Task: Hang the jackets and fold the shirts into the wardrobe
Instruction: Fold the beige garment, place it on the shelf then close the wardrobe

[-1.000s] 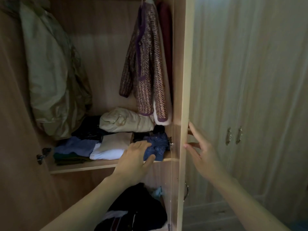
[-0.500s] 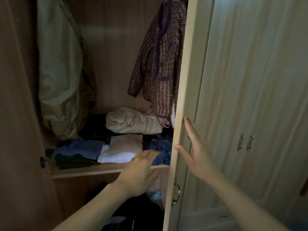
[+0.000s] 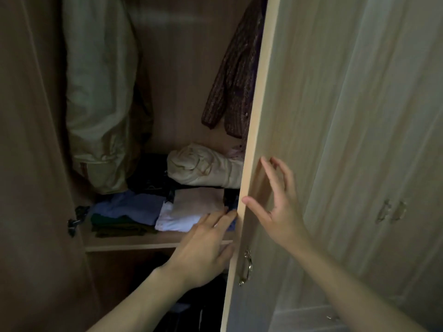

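Resting spread and relaxed against the wardrobe door (image 3: pixel 299 116), the right hand (image 3: pixel 280 212) held nothing. At its nine o'clock, the left hand (image 3: pixel 203 250) reached flat-fingered toward folded shirts (image 3: pixel 189 212) on the shelf (image 3: pixel 134 243); jackets (image 3: pixel 98 97) hung at twelve o'clock.

It is a dim bedroom in a home: a wooden wardrobe (image 3: pixel 335 116) stands open, with jackets (image 3: pixel 98 92) hanging inside and folded clothes (image 3: pixel 191 209) stacked on its shelf (image 3: pixel 134 244).
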The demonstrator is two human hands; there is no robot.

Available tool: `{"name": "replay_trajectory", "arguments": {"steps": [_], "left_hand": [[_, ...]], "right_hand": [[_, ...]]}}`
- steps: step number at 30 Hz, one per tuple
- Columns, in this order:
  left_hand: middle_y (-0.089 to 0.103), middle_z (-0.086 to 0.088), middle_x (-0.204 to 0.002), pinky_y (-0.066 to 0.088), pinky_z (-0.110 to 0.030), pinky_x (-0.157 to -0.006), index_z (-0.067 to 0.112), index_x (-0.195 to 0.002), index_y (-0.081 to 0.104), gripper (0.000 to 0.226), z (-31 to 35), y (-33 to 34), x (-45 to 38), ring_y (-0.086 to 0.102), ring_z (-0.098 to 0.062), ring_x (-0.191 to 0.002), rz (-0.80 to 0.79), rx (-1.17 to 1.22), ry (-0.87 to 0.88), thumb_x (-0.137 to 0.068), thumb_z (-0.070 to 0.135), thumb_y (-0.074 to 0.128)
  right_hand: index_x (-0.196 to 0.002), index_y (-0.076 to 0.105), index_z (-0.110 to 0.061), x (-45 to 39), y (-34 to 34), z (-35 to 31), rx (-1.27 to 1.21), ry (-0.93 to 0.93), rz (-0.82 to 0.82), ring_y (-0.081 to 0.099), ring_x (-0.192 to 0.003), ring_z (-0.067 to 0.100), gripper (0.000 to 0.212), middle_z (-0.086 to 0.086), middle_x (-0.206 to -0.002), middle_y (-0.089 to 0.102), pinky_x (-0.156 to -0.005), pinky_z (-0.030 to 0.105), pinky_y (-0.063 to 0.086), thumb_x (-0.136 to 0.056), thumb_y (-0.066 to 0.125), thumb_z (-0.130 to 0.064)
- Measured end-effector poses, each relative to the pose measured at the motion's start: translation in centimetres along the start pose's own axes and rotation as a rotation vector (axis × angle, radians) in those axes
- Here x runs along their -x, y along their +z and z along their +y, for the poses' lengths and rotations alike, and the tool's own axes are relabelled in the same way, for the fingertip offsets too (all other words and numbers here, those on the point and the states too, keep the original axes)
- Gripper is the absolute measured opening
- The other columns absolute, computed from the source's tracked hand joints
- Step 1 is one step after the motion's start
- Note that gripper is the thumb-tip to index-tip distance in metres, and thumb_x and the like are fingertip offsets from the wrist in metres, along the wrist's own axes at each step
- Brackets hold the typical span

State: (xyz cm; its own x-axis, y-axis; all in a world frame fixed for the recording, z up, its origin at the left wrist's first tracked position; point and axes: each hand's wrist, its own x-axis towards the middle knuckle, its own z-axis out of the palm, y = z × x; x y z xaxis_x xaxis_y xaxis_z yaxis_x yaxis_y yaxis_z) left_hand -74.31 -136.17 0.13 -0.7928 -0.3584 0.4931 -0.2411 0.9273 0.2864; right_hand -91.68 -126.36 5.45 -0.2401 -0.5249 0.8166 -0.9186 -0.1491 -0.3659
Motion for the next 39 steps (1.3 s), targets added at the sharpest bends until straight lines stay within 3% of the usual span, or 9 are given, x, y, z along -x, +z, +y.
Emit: {"name": "replay_trajectory", "arguments": {"steps": [7,13,16,20,24,26,29,35,39], "left_hand": [[0.034,0.001,-0.156,0.042,-0.036,-0.103,0.026,-0.153,0.026,0.065,-3.0,-0.7,-1.5,0.039,-0.021,-0.136,0.013,-0.163,-0.063,-0.093,0.036,0.050],[0.034,0.004,-0.155,0.036,-0.036,-0.112,0.025,-0.152,0.026,0.064,-4.9,-0.6,-2.9,0.037,-0.019,-0.139,0.011,-0.211,-0.116,-0.090,0.041,0.035],[0.039,-0.002,-0.152,0.045,-0.038,-0.105,0.022,-0.149,0.031,0.061,-6.1,-0.5,-3.7,0.043,-0.023,-0.134,0.023,-0.259,-0.113,-0.091,0.024,0.049],[0.047,-0.006,-0.147,0.057,-0.041,-0.086,0.019,-0.145,0.042,0.076,-7.6,-0.6,-4.8,0.053,-0.027,-0.125,0.028,-0.257,-0.118,-0.075,0.002,0.067],[0.047,-0.004,-0.148,0.053,-0.035,-0.093,0.018,-0.140,0.051,0.068,-9.0,-0.8,-6.0,0.053,-0.026,-0.127,0.036,-0.292,-0.095,-0.074,0.006,0.063],[0.059,-0.007,-0.135,0.054,-0.032,-0.083,0.015,-0.128,0.061,0.057,-9.5,-1.2,-6.6,0.064,-0.028,-0.112,0.015,-0.317,-0.090,-0.071,0.014,0.053],[0.058,-0.010,-0.134,0.060,-0.038,-0.070,0.015,-0.128,0.055,0.075,-10.6,-1.1,-7.4,0.065,-0.033,-0.107,-0.012,-0.372,-0.093,-0.055,0.010,0.073],[0.050,-0.009,-0.144,0.058,-0.043,-0.080,0.013,-0.129,0.057,0.065,-11.8,-0.8,-8.7,0.058,-0.032,-0.116,-0.011,-0.340,-0.112,-0.064,0.008,0.065],[0.032,-0.006,-0.156,0.050,-0.044,-0.094,0.014,-0.138,0.050,0.057,-12.0,-1.4,-10.0,0.044,-0.030,-0.131,-0.019,-0.343,-0.139,-0.082,0.008,0.055]], "right_hand": [[-0.151,0.037,-0.018,-2.5,4.4,2.6,0.073,-0.144,0.086,0.032,-0.139,0.029,0.080,0.015,-0.149,0.030,-0.114,0.047,0.031,-0.086,0.068,-0.052],[-0.151,0.032,-0.016,-3.5,7.2,4.9,0.085,-0.196,0.014,0.009,-0.151,0.032,0.081,0.015,-0.161,0.015,-0.115,0.060,0.025,-0.086,0.074,-0.040],[-0.153,0.030,-0.014,-4.0,7.8,5.1,0.105,-0.171,-0.021,0.001,-0.152,0.032,0.084,0.019,-0.163,0.001,-0.116,0.061,0.021,-0.085,0.074,-0.039],[-0.155,0.024,-0.017,-4.7,8.9,5.0,0.196,-0.135,-0.025,-0.006,-0.151,0.035,0.088,0.019,-0.163,-0.005,-0.117,0.064,0.011,-0.085,0.071,-0.043],[-0.156,0.019,-0.020,-5.5,10.0,5.0,0.251,-0.102,-0.042,-0.007,-0.151,0.035,0.091,0.017,-0.164,-0.005,-0.117,0.065,0.012,-0.085,0.070,-0.044],[-0.157,0.016,-0.023,-5.8,10.5,4.9,0.275,-0.091,-0.047,-0.007,-0.151,0.035,0.092,0.017,-0.164,-0.006,-0.117,0.065,0.013,-0.085,0.069,-0.044],[-0.157,0.013,-0.024,-6.3,10.9,4.9,0.316,-0.072,-0.082,-0.010,-0.151,0.035,0.096,0.016,-0.164,-0.010,-0.117,0.064,0.013,-0.084,0.074,-0.036],[-0.157,0.009,-0.027,-7.2,11.4,5.1,0.367,-0.029,-0.134,-0.013,-0.151,0.031,0.106,0.010,-0.164,-0.016,-0.117,0.062,0.017,-0.079,0.080,-0.027],[-0.157,0.007,-0.030,-7.9,12.5,5.3,0.409,-0.004,-0.129,-0.014,-0.151,0.031,0.106,0.009,-0.164,-0.016,-0.118,0.060,0.016,-0.079,0.079,-0.030]]}}
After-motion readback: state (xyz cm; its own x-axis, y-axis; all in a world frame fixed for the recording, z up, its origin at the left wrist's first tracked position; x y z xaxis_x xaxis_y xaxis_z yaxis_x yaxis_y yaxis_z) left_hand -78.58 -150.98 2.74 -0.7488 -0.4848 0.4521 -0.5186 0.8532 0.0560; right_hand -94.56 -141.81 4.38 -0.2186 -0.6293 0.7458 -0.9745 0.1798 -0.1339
